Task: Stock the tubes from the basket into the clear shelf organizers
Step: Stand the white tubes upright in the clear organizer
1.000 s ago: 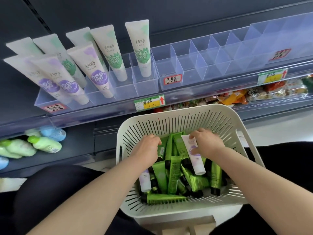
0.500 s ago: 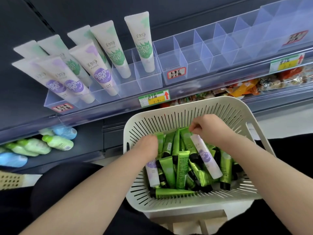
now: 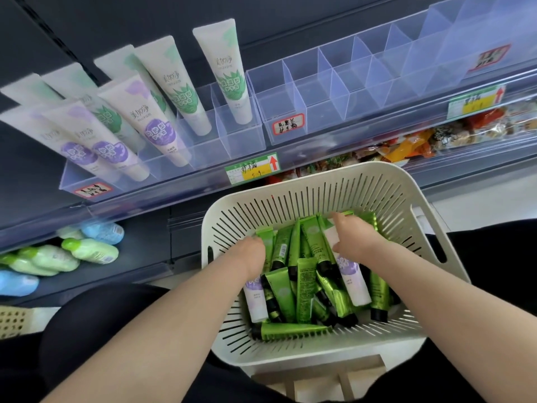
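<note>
both hands reach into the white slotted plastic basket (image 3: 386,196), which is heaped with small metallic green tubes (image 3: 305,289). the right hand (image 3: 353,238) is closed around the upper end of a white tube with a purple label (image 3: 353,279) lying on the pile. the left hand (image 3: 252,253) presses down among the tubes over another white purple-labelled tube (image 3: 255,301); its grip i cannot tell. above, the clear plastic shelf organizers (image 3: 293,112) hold upright tall white tubes (image 3: 229,74) at the left.

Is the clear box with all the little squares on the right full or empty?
Empty. Through the clear organizer every little compartment shows bare; no tubes stand in it.
</note>
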Action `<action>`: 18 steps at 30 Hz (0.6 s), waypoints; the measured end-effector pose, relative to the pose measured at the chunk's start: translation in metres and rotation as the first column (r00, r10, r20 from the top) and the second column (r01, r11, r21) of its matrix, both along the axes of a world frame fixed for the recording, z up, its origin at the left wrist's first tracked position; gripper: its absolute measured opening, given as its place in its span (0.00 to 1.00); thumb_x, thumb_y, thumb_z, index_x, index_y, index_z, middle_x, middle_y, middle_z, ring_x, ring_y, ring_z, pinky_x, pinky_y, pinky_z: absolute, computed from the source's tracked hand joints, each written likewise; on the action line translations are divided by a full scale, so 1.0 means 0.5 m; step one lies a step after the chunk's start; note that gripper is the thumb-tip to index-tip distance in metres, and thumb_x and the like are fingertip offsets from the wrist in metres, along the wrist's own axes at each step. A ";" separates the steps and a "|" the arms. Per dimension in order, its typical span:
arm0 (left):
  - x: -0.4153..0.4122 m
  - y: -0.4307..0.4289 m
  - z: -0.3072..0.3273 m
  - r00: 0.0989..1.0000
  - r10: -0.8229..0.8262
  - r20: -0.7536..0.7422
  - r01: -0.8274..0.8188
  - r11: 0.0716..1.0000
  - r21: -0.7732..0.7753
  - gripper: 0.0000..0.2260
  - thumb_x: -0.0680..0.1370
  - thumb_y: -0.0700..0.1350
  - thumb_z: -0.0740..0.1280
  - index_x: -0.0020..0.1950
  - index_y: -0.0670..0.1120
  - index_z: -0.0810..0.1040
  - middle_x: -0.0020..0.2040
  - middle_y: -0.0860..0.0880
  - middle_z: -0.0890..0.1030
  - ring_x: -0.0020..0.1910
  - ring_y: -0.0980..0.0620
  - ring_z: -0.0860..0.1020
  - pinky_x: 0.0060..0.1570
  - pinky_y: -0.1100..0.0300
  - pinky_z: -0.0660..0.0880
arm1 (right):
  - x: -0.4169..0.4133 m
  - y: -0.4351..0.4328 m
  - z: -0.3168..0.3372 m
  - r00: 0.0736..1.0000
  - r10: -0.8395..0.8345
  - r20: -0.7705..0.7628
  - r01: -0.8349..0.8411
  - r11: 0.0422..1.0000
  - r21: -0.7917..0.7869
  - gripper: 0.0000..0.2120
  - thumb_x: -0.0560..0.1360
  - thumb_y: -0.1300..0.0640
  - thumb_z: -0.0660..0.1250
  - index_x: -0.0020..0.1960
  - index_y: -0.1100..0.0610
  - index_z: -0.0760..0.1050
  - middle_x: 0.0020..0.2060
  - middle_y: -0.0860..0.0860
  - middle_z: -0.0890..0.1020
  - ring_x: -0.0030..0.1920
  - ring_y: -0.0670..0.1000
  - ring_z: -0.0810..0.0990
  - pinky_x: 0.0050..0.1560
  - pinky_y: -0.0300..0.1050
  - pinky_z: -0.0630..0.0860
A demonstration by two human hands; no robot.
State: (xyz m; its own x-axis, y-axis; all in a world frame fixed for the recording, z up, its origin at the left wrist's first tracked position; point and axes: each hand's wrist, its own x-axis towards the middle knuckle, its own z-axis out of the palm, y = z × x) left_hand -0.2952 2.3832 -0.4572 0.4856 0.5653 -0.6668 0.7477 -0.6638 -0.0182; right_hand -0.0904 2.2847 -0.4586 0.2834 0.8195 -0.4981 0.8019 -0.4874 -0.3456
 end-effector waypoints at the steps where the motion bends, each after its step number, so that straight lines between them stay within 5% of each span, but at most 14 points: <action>1: 0.001 -0.001 -0.001 0.999 -0.014 -0.030 0.014 1.000 -0.005 0.23 0.75 0.34 0.66 0.68 0.36 0.66 0.58 0.40 0.75 0.56 0.44 0.75 0.51 0.55 0.72 | 0.001 0.002 0.013 1.000 0.018 -0.011 -0.018 1.000 -0.002 0.27 0.72 0.65 0.68 0.69 0.59 0.65 0.56 0.57 0.78 0.53 0.56 0.78 0.49 0.47 0.77; 6: 0.008 -0.010 0.000 0.981 -0.114 -0.156 0.119 0.993 0.021 0.26 0.76 0.41 0.68 0.72 0.37 0.64 0.64 0.41 0.72 0.63 0.44 0.72 0.57 0.56 0.70 | -0.016 -0.005 0.091 0.986 0.113 -0.120 -0.095 0.985 0.144 0.16 0.71 0.65 0.66 0.54 0.51 0.80 0.45 0.50 0.83 0.41 0.48 0.79 0.35 0.38 0.74; 13: 0.012 0.006 0.056 0.998 -0.066 -0.021 0.068 0.994 0.081 0.05 0.74 0.33 0.65 0.46 0.41 0.75 0.43 0.46 0.74 0.42 0.48 0.74 0.39 0.58 0.69 | -0.027 -0.022 0.127 0.976 0.109 -0.189 -0.071 0.978 0.197 0.14 0.71 0.65 0.64 0.51 0.50 0.79 0.41 0.47 0.81 0.39 0.46 0.79 0.33 0.38 0.73; 18: -0.009 -0.002 0.088 0.998 -0.006 0.065 0.003 0.999 0.033 0.09 0.75 0.35 0.65 0.54 0.43 0.76 0.50 0.47 0.77 0.48 0.49 0.75 0.42 0.59 0.70 | -0.039 -0.032 0.138 0.980 0.094 -0.173 -0.055 0.974 0.218 0.13 0.72 0.63 0.64 0.53 0.52 0.79 0.41 0.47 0.80 0.40 0.47 0.77 0.33 0.38 0.71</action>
